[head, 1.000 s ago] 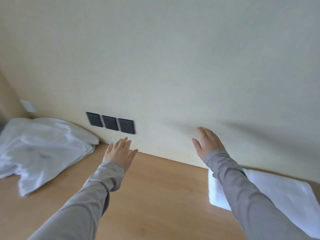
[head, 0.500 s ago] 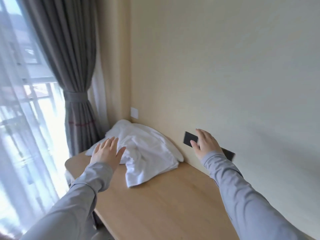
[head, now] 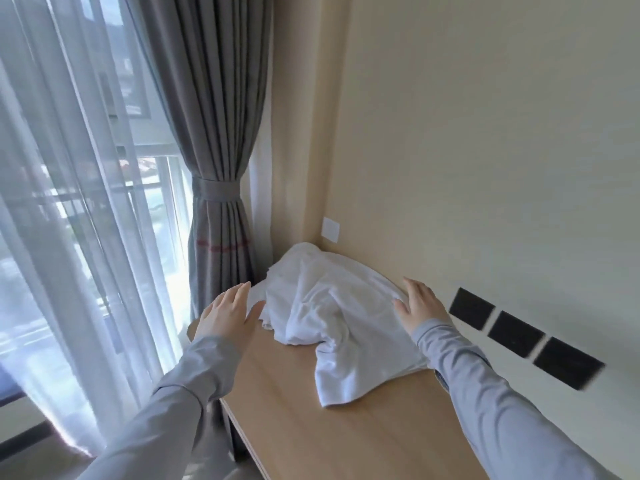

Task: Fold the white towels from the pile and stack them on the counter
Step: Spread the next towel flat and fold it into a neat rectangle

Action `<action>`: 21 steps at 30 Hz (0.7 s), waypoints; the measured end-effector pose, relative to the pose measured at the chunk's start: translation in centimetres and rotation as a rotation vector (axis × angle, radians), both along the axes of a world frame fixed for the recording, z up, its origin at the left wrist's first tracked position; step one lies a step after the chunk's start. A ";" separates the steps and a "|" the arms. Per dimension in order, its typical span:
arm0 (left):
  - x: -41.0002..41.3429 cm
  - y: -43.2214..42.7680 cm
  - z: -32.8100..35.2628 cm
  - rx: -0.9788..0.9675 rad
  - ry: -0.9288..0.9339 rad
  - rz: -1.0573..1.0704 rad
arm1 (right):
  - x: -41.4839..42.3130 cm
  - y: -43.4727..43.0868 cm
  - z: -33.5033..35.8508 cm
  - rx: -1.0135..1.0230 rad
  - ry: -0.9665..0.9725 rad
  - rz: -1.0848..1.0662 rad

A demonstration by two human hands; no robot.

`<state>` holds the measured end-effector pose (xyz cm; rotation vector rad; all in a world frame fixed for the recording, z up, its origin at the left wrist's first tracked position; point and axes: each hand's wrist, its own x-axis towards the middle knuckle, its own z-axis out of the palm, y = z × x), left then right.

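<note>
Both hands are spread, fingers straight, gripping nothing: the left hand (head: 227,315) is just beside the left edge of the pile of white towels (head: 332,313), and the right hand (head: 420,306) is at its wall-side edge, contact unclear. A sheer curtain (head: 69,202) and a tied grey drape (head: 214,133) hang to the left. The crumpled pile lies in the far corner of the wooden counter (head: 346,438). Three black sockets (head: 516,334) line the wall to the right, with a white wall plate (head: 330,229) above the pile.

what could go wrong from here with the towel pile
The towel pile lies at the window end of the counter, by the left hand; a tug that way might slide a towel off the edge. The towels are crumpled together, so lifting one may drag others along. The right hand is near the black wall plates and could brush them.
</note>
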<state>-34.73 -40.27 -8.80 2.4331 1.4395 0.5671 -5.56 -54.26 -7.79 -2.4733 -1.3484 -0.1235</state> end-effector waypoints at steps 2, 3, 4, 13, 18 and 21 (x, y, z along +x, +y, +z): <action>-0.2 2.6 -1.0 -0.017 0.047 0.017 | 0.8 3.2 -1.7 0.014 0.042 -0.003; -0.1 4.0 -1.5 -0.024 0.073 0.023 | 1.3 4.9 -2.4 0.032 0.061 -0.008; 0.1 5.5 -1.9 -0.034 0.090 0.026 | 1.9 6.5 -3.1 0.046 0.080 -0.014; 5.2 14.6 -5.3 -0.211 0.075 0.034 | 6.9 13.0 -8.3 -0.025 0.213 -0.091; 9.4 14.5 -9.9 -0.478 0.287 -0.022 | 9.7 14.1 -11.0 -0.076 0.267 -0.190; 10.6 14.5 -12.2 -0.700 0.175 -0.016 | 10.5 14.9 -12.5 -0.124 0.301 -0.225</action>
